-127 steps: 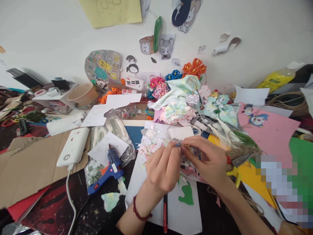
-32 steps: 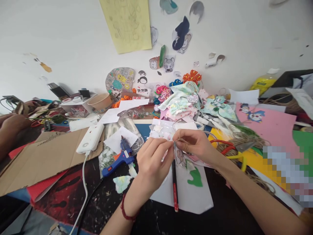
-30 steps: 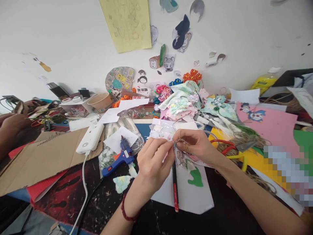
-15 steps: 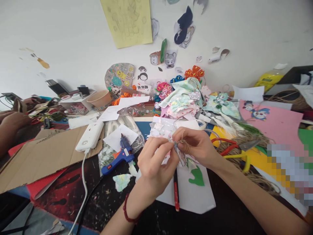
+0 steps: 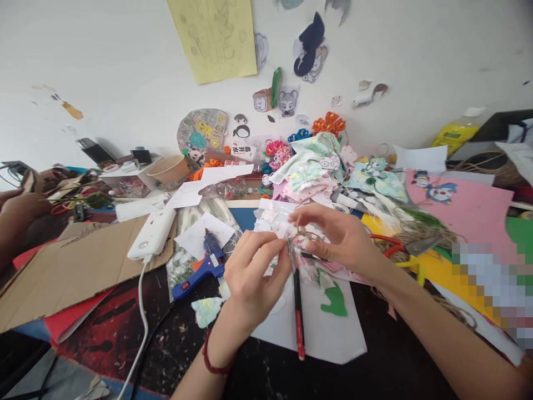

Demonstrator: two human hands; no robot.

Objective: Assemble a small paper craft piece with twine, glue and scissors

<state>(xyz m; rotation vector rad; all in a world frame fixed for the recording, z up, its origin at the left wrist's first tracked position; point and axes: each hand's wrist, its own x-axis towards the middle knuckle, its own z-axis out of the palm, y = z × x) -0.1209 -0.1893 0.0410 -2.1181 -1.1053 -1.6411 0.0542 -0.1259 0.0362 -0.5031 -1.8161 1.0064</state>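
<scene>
Left hand (image 5: 254, 272) pinched, grip contents unclear; right hand (image 5: 341, 240) grip parted; pen (image 5: 298, 316) below, glue gun (image 5: 207, 265) leftward

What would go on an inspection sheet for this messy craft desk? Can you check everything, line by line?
Surface: black tabletop is speckled with pale bits; white paper lies on it.
Things in hand: a small greyish piece, too blurred to name, and a thin brown strand.
Clutter: red-and-black pencil and green scrap on the paper; blue glue gun to the left.
Fingers: left hand pinches the piece; right hand has thumb and forefinger apart.
Cables: white cable plugged into a white device.
Surroundings: yellow sheet on the wall; another person's hand at far left.
</scene>
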